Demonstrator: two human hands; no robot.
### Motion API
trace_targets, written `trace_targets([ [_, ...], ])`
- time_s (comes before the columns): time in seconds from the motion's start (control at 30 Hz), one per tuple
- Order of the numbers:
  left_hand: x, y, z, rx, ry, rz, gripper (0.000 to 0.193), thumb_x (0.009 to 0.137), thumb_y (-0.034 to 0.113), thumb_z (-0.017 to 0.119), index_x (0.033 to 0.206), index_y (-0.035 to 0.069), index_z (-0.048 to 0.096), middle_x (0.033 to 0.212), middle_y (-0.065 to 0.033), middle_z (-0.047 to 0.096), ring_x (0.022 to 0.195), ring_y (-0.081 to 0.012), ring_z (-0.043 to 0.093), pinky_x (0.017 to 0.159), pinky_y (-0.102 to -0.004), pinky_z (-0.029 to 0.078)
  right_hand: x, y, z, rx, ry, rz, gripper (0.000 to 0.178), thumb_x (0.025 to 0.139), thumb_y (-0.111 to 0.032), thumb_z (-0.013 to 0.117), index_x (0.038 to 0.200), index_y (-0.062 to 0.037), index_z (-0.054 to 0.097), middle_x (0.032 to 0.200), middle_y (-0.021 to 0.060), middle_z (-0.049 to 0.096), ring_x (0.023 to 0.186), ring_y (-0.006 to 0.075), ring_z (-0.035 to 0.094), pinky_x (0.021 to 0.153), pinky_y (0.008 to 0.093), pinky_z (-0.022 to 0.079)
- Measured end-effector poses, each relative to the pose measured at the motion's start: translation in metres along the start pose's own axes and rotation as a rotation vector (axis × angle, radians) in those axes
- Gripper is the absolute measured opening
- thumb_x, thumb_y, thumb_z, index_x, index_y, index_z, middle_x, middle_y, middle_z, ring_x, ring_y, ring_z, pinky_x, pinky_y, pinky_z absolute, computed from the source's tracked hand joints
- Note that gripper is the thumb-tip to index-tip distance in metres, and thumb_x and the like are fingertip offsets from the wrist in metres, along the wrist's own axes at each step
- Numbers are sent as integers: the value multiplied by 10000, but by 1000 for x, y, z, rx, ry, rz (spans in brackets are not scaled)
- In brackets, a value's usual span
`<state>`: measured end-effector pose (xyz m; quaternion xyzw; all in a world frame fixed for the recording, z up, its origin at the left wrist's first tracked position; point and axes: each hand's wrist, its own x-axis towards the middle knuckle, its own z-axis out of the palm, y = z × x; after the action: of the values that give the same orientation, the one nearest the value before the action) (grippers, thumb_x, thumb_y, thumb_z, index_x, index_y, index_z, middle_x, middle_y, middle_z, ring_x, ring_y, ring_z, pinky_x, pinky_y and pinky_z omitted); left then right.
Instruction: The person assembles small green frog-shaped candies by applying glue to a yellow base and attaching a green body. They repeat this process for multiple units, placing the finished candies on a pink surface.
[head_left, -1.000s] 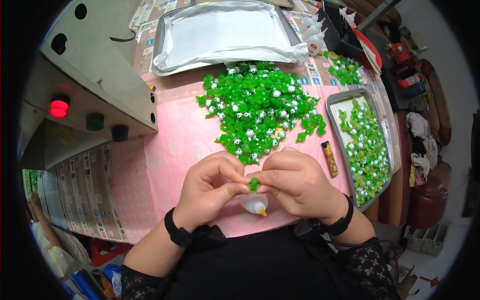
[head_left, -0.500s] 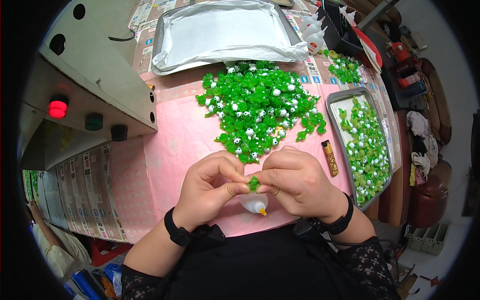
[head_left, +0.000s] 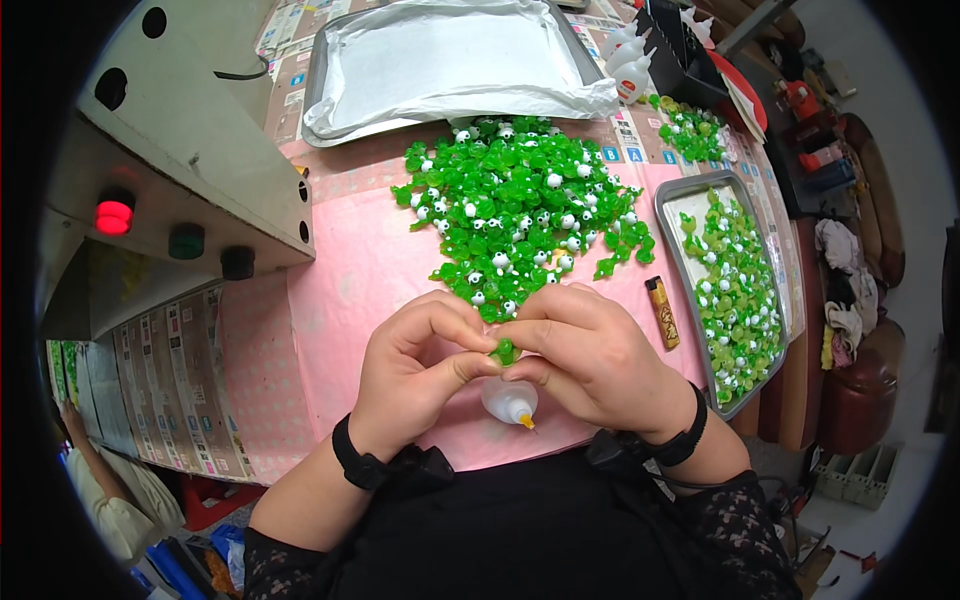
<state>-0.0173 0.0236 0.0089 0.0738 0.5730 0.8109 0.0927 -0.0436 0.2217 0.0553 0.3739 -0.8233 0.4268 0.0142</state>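
Note:
Between the fingertips of both hands is one small green translucent plastic figure (head_left: 505,351). My left hand (head_left: 425,350) pinches it from the left with thumb and forefinger, while my right hand (head_left: 580,350) grips it from the right. Just below the fingers lies a white squeeze bottle (head_left: 509,400) with a yellow tip and a fine needle, its upper part hidden by my hands. Beyond my hands spreads a heap of similar green pieces (head_left: 520,200), many with white, black-dotted balls on them.
A paper-lined metal tray (head_left: 450,60) stands at the back. At right, a grey tray (head_left: 715,190) holds more green pieces, with a lighter (head_left: 661,313) beside it. More squeeze bottles (head_left: 632,78) stand at the back right. A machine housing with a red lamp (head_left: 114,212) overhangs the left.
The green figure has tilted slightly between my fingertips, and more of it shows. My fingers have shifted a little around it; the surroundings are unchanged.

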Motion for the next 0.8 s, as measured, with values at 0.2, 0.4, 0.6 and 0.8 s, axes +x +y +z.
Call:
trace_targets([
  [0.2,0,-5,-3,-22,-62,30,165,748,-77,740,837,35,657,895,-52,603,829,-126,563,740,-252,463,-3,4,2,-14,12,-30,216,749,-135,717,938,-50,659,852,82,583,751,270,575,687,370,457],
  [0.4,-2,-5,-5,-12,-70,30,162,745,-80,742,823,35,657,905,-57,604,830,-122,565,738,-250,464,-4,4,5,-39,26,-56,209,741,-141,722,918,-49,661,835,77,581,736,267,575,676,368,454],
  [0.6,1,-10,-5,-93,-114,-41,142,803,-66,697,883,28,627,942,-54,595,871,-127,576,785,-257,476,-7,7,5,59,37,8,189,746,-129,720,894,-33,652,811,95,574,721,287,578,658,385,462],
  [0.8,5,-5,0,-65,1,-136,118,893,-9,627,998,38,600,1001,-40,596,926,-103,567,830,-235,465,-10,14,-5,95,8,127,179,766,-60,693,939,-18,671,835,106,589,744,267,585,655,359,477],
])
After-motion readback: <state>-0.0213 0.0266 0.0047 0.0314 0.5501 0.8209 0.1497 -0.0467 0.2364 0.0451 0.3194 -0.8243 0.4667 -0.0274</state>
